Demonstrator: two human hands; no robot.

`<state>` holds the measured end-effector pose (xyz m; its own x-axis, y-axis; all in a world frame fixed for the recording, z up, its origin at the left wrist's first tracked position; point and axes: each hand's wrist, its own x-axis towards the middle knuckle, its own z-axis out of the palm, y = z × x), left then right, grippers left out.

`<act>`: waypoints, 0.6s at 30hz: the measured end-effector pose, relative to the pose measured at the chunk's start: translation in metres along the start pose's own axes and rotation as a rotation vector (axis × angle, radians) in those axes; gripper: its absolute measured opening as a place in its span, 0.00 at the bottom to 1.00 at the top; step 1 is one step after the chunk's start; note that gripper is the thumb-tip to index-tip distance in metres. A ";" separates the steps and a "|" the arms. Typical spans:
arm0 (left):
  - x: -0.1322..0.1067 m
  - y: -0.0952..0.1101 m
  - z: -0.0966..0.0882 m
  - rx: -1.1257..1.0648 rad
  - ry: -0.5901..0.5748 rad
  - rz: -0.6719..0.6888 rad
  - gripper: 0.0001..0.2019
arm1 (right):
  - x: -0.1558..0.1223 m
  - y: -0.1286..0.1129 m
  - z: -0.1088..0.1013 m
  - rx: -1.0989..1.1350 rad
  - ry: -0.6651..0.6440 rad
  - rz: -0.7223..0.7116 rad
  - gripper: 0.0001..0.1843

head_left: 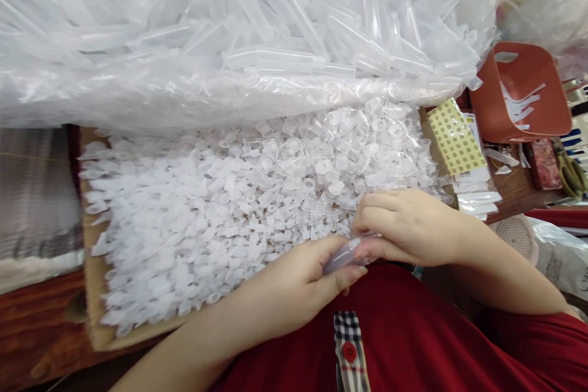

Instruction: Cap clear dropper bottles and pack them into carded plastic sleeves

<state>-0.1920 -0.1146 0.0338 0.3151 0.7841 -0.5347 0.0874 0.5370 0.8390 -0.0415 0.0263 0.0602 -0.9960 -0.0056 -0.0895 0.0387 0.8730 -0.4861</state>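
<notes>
My left hand (307, 275) is closed around a translucent plastic tube (342, 255) just above my lap, its thumb along the near side. At the tube's right end, the fingers of my right hand (399, 226) are pinched together and cover that tip; whether a small part is between them is hidden. Both hands are over the front right edge of a shallow cardboard box (94, 318). Small white plastic pieces (184, 220) fill its left and middle, and clear ridged caps (326, 159) are heaped at its right.
A big clear bag of plastic tubes (285, 18) lies behind and partly over the box. To the right are a yellow sticker sheet (454, 138), an orange-brown bin (491, 98) holding white strips, and scissors (569, 174). Stacked clear plastic (37, 196) stands at the left.
</notes>
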 end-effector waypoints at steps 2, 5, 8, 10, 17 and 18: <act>-0.001 0.000 0.000 0.001 0.017 0.010 0.11 | 0.001 0.000 0.002 -0.028 -0.012 0.034 0.28; -0.001 0.000 0.001 -0.027 0.054 0.031 0.11 | 0.002 -0.001 0.003 0.038 0.052 0.000 0.29; 0.000 0.000 0.003 -0.024 0.073 0.036 0.10 | 0.004 -0.003 0.004 -0.029 0.039 -0.005 0.26; 0.000 0.000 0.004 -0.004 0.079 0.041 0.10 | 0.005 -0.004 0.003 -0.080 -0.002 0.028 0.26; -0.002 0.001 0.004 -0.009 0.100 0.024 0.11 | 0.004 -0.005 -0.001 -0.006 0.024 -0.017 0.23; -0.002 0.001 0.005 -0.012 0.101 0.028 0.11 | 0.004 -0.006 0.000 -0.030 0.014 -0.006 0.23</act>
<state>-0.1879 -0.1170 0.0360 0.2207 0.8260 -0.5188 0.0685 0.5174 0.8530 -0.0454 0.0214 0.0628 -0.9972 -0.0045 -0.0740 0.0302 0.8872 -0.4605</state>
